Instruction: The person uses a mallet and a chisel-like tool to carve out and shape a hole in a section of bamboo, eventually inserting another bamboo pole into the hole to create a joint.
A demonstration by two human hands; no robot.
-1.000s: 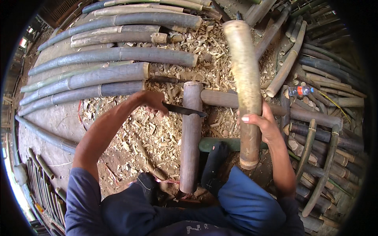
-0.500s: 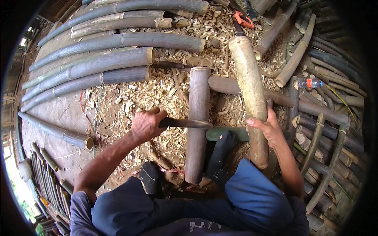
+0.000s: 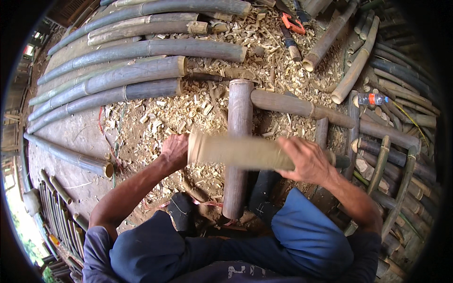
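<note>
From where I stand, with twelve o'clock straight ahead of the worker, the largest things are the long grey bamboo poles (image 3: pixel 132 75), lying side by side from nine to eleven o'clock. From two to four o'clock lies a heaped bamboo stack (image 3: pixel 401 75). The worker's blue trousers (image 3: pixel 311 236) fill six o'clock, knees apart, and between the feet a thick brown bamboo log (image 3: pixel 240 111) points toward twelve. A bamboo crosspiece (image 3: pixel 302 104) runs off its far part toward three.

Over that log is the pale bamboo length (image 3: pixel 236 152), blurred, so I can't tell whether it touches. Its long axis runs from nine to just past three, squarely across the log's own.

The right hand (image 3: pixel 306 159) is the one clearly on it, clasping it near the three o'clock end, fingers over the far edge and thumb by the near one. The bamboo reaches from that hand toward nine. The left hand (image 3: pixel 174 150) is at its nine o'clock end, fingers curled; what they close on is hidden, and I can't tell whether they touch the rim.

Smaller things: a clear bottle (image 3: pixel 372 99) at two o'clock, an orange loop handle (image 3: pixel 292 23) near one, a wooden tool handle (image 3: pixel 293 49) just below it, and wood shavings (image 3: pixel 155 113) scattered all round.
</note>
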